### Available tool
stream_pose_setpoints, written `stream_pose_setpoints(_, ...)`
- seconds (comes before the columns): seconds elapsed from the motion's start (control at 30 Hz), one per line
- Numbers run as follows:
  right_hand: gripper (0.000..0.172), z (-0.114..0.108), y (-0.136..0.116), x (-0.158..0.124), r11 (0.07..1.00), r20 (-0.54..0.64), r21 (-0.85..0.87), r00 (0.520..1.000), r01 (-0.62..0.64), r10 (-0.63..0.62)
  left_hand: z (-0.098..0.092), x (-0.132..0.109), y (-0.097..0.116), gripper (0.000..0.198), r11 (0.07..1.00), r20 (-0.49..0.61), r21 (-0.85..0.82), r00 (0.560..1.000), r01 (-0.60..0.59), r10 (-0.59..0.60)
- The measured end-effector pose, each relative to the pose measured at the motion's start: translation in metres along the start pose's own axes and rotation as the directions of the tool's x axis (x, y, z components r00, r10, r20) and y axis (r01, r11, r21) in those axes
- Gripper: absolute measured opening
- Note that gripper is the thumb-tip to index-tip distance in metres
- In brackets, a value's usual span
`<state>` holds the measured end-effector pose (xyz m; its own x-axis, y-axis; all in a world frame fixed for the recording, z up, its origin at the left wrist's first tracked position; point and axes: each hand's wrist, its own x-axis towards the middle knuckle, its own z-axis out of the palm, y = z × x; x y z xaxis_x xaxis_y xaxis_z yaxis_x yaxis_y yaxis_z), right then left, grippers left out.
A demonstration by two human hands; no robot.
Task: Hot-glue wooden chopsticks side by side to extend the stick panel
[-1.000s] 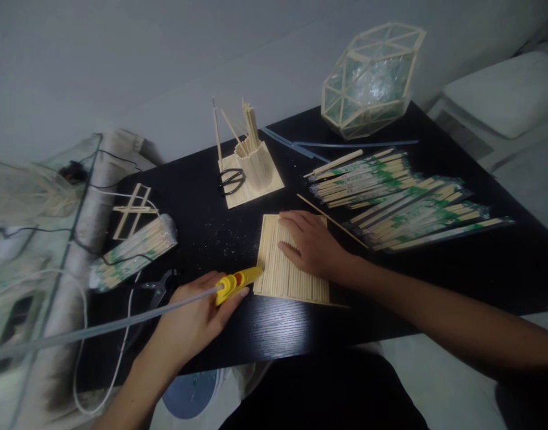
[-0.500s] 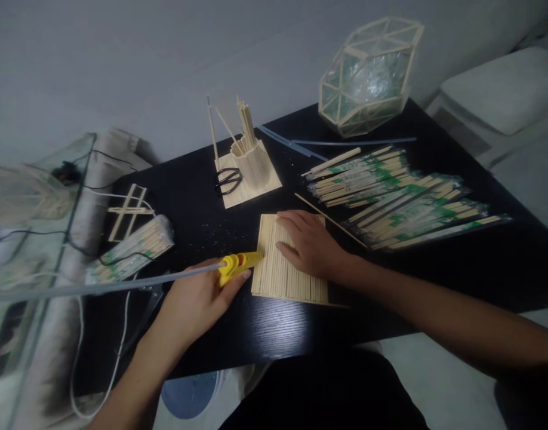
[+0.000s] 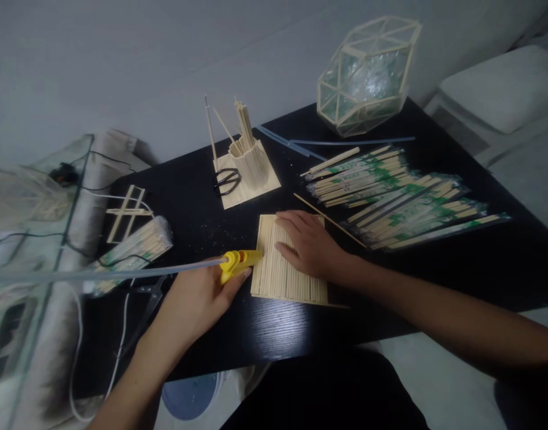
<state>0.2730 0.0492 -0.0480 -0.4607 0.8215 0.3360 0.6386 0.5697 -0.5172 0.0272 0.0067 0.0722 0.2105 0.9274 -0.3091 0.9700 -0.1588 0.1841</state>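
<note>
My left hand (image 3: 205, 298) is closed around a yellow hot glue gun (image 3: 239, 263), whose nozzle is at the left edge of a flat panel of wooden sticks (image 3: 283, 275). A long translucent glue stick (image 3: 166, 272) runs out of the gun's back toward the left. My right hand (image 3: 307, 242) lies over the panel's upper right part with its fingers spread, touching the sticks. The panel rests flat on the black table (image 3: 274, 334). Whether glue is coming from the nozzle cannot be made out.
Packaged chopsticks (image 3: 390, 197) lie at the right, a loose stick (image 3: 330, 220) beside them. Behind stands a stick holder (image 3: 251, 167) on a square base, with black-handled scissors (image 3: 228, 181). A faceted stick frame (image 3: 368, 77) stands at the back; another pack (image 3: 131, 254) lies left.
The glue stick's rear end has swung slightly upward. Both hands stay nearly where they were, the gun still at the panel's left edge.
</note>
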Motion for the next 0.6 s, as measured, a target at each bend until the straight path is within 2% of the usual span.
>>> stream_pose_setpoints(0.2,0.043,0.000,0.000,0.000,1.000,-0.009,-0.018,1.000,0.013,-0.013,-0.001,0.007,0.004,0.054,0.998,-0.023,0.034,0.999,0.044,-0.043)
stream_pose_setpoints(0.47,0.044,0.000,0.000,0.001,1.000,-0.002,0.005,1.000,0.006,-0.006,-0.004,0.019,0.007,0.050,0.996,-0.085,0.086,0.996,-0.014,0.021)
stream_pose_setpoints(0.6,0.044,0.000,0.000,0.001,1.000,-0.005,0.011,1.000,-0.002,0.002,-0.006,0.026,0.009,0.048,0.993,-0.080,0.115,0.997,-0.003,0.012)
